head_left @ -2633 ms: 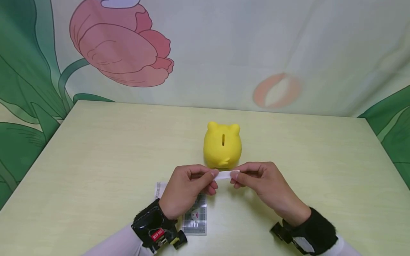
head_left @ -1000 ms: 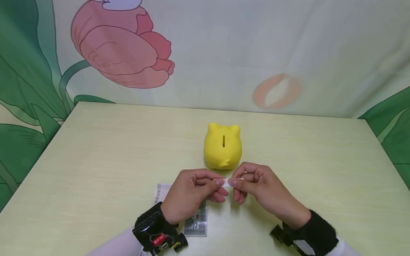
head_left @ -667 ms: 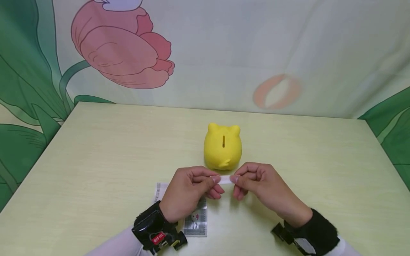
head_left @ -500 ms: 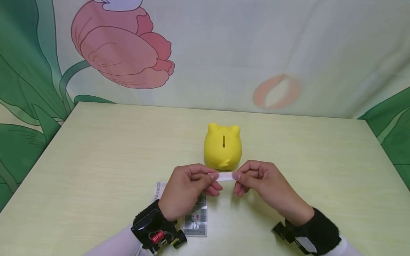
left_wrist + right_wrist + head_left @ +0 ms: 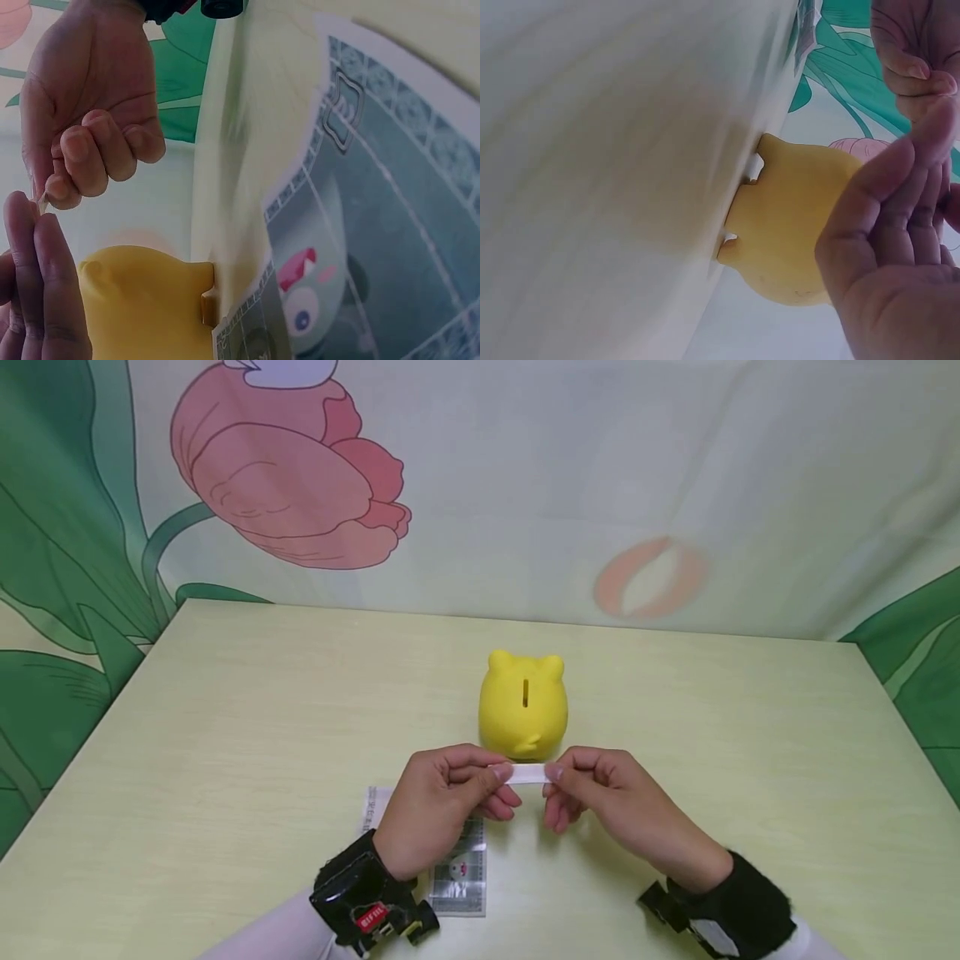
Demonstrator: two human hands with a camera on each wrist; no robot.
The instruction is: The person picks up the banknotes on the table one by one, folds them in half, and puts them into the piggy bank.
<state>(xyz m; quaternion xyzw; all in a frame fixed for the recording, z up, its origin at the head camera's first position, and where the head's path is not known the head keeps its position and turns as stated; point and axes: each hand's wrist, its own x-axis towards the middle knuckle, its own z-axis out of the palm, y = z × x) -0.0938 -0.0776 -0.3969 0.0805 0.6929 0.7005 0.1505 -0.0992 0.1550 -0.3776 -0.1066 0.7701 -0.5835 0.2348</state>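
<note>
A narrow white strip of folded paper (image 5: 528, 774) is stretched level between my two hands. My left hand (image 5: 431, 814) pinches its left end between thumb and fingers, and my right hand (image 5: 626, 793) pinches the right end. Just beyond the strip stands a yellow piggy bank (image 5: 522, 722), its slot (image 5: 525, 693) facing up. In the left wrist view the strip shows only as a thin edge (image 5: 42, 202) at the fingertips. Under my left forearm and hand lie grey printed notes (image 5: 459, 885), partly hidden; their cartoon print shows large in the left wrist view.
The pale wooden table (image 5: 262, 710) runs back to a hanging cloth (image 5: 510, 485) with a printed pink flower and green leaves. Black camera straps (image 5: 367, 893) sit on both wrists.
Around a second ago my hands were closer together and nearer me. They have since spread along the strip, baring more of its middle. The piggy bank and notes stay put.
</note>
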